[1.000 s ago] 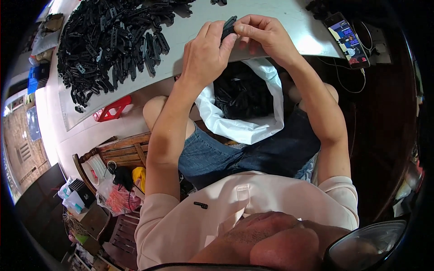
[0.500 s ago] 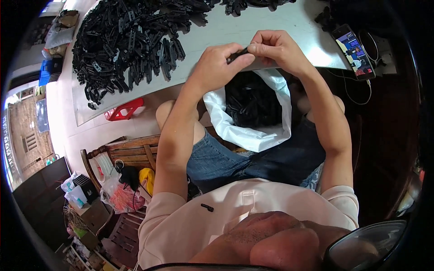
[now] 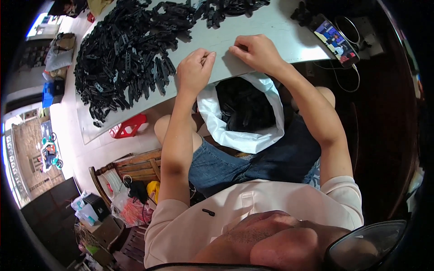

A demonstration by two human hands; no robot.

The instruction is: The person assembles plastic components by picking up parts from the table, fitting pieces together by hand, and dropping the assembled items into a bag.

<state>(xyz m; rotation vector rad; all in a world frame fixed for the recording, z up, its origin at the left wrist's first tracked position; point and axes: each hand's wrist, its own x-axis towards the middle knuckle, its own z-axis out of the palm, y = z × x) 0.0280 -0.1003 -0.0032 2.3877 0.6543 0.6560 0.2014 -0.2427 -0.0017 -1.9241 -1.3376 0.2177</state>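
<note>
My left hand (image 3: 195, 70) is closed with its fingers curled and thumb pressed in, just right of a large pile of small black plastic parts (image 3: 122, 63) on the pale table (image 3: 289, 40). Whatever it may hold is hidden by the fingers. Across a short gap, my right hand (image 3: 255, 52) hovers over the table's near edge, fingers curled under and thumb bent toward them; its contents cannot be made out either. Below the hands, an opened white sack (image 3: 210, 113) sits between my legs, with more black parts (image 3: 246, 106) inside.
At the table's right lies a phone (image 3: 337, 39) with a lit screen and a white cable (image 3: 358, 83). A red stool (image 3: 129, 126) is under the table's left part. A wooden bench (image 3: 135, 165) with bags stands at my left. More black parts (image 3: 226, 11) lie along the far edge.
My hands have come apart, the left moving left toward the pile and the right slightly left. The small black part held between them no longer shows. The view has shifted a little.
</note>
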